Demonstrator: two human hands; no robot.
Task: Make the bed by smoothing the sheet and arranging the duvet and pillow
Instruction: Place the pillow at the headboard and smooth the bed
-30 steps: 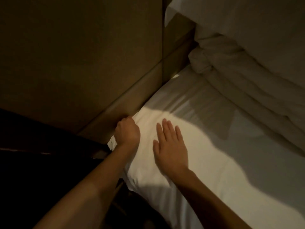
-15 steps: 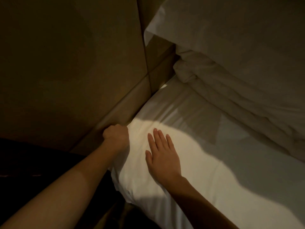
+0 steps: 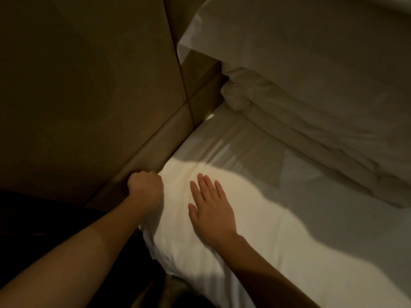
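A white sheet (image 3: 278, 218) covers the mattress, lit in a bright patch near its corner. My left hand (image 3: 145, 187) is curled into a fist at the mattress corner, pressed between the sheet's edge and the headboard; whether it grips cloth is hidden. My right hand (image 3: 210, 207) lies flat on the sheet beside it, fingers spread and pointing away from me. A folded white duvet (image 3: 311, 134) is piled at the upper right. On top of the duvet rests a white pillow (image 3: 300, 36).
A padded brown headboard panel (image 3: 89, 96) with seams stands close along the left of the mattress. Below the mattress corner is a dark gap (image 3: 44, 218) beside the bed.
Both hands have stayed at the mattress corner; the left fist has pushed a little further along the headboard edge. The camera has moved nearer and swung, bringing more pillow and duvet into view.
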